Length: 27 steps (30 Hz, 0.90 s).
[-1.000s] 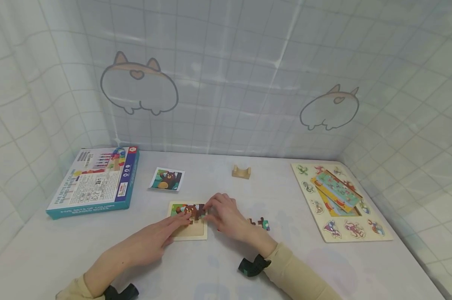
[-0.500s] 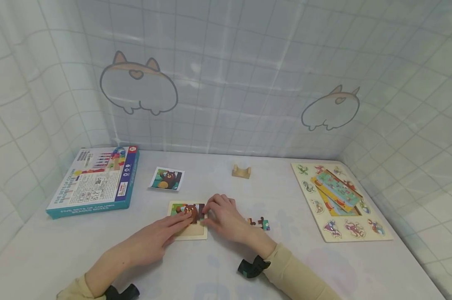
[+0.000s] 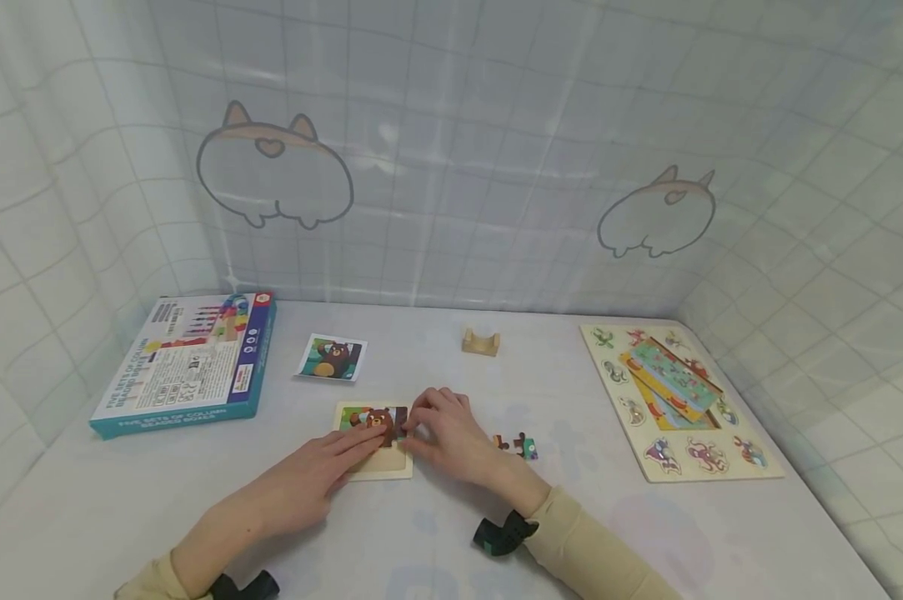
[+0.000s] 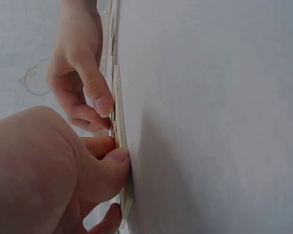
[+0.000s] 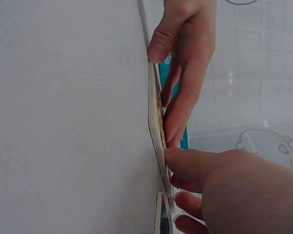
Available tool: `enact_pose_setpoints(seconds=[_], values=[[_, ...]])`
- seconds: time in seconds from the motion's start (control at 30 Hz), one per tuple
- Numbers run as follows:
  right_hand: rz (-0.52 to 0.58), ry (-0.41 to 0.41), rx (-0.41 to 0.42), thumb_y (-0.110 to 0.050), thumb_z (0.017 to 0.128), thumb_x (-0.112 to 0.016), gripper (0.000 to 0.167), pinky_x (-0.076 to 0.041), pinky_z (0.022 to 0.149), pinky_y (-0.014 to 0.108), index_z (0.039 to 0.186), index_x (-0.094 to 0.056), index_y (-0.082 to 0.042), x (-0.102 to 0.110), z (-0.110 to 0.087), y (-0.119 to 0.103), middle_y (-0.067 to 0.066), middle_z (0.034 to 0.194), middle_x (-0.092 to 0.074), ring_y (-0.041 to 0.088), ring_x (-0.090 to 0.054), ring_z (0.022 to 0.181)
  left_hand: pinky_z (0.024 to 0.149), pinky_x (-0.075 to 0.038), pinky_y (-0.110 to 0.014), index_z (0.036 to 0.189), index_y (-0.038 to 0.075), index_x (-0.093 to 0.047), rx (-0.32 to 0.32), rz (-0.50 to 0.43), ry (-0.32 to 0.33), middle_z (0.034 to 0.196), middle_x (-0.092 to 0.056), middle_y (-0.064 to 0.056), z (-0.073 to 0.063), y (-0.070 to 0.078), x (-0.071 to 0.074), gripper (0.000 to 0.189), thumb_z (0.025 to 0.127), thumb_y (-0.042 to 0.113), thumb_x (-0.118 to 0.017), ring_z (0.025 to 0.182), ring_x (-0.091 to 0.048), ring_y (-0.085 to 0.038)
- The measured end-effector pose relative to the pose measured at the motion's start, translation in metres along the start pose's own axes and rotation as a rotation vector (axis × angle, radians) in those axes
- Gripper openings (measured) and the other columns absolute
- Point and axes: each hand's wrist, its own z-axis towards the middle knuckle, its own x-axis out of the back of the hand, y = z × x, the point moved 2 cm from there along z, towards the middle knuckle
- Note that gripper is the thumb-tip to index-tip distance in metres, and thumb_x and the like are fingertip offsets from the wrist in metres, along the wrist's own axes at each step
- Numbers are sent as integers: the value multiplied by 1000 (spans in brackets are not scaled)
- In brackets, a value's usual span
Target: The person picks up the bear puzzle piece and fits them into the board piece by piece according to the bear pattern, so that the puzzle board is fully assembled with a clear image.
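A small wooden jigsaw tray (image 3: 379, 477) lies on the table, its upper part filled with a brown bear picture (image 3: 378, 419) and its lower part bare wood. My left hand (image 3: 312, 475) rests on it from the left, fingers stretched across the picture, with the thumb at the near edge in the right wrist view. At the tray's right side my right hand (image 3: 451, 437) pinches a dark puzzle piece (image 3: 402, 432) between thumb and curled fingers, right at the picture's edge. The right fingers partly hide this piece.
Loose puzzle pieces (image 3: 524, 446) lie right of my right hand. Behind the tray are a bear picture card (image 3: 333, 358) and a small wooden stand (image 3: 481, 342). A flat box (image 3: 181, 362) sits at left, an animal peg board (image 3: 661, 462) with cards (image 3: 676, 379) at right.
My right thumb and fingers have shifted slightly left against the tray's right side. The lower edge of the bear picture looks straighter than before. My left hand has stayed in place.
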Motion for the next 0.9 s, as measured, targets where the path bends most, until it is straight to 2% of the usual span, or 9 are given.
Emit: enact_pose_setpoints(seconds=[0.27, 0.57, 0.9], values=[[3, 20, 5, -33, 91, -75, 13, -41, 94, 38, 94, -77, -20, 1, 0, 0, -8, 104, -60, 11, -52, 100, 113, -37, -61, 154, 22, -40, -18, 0, -11, 159, -38, -4, 1, 2, -2, 79, 84, -7, -64, 145, -36, -33], [29, 14, -11, -31, 90, -76, 12, -41, 92, 36, 95, -78, -20, 1, 1, -1, -9, 104, -60, 10, -51, 99, 112, -34, -64, 156, 21, -37, -23, 9, -15, 162, -34, 2, 1, 4, -2, 80, 85, -6, -63, 148, -30, -33], [38, 6, -26, -31, 90, -76, 13, -41, 93, 36, 97, -79, -20, 1, 1, 0, -9, 105, -60, 10, -51, 100, 111, -35, -64, 156, 23, -37, -28, 7, -7, 161, -35, 3, 1, 4, -2, 81, 85, -6, -63, 147, -31, -33]])
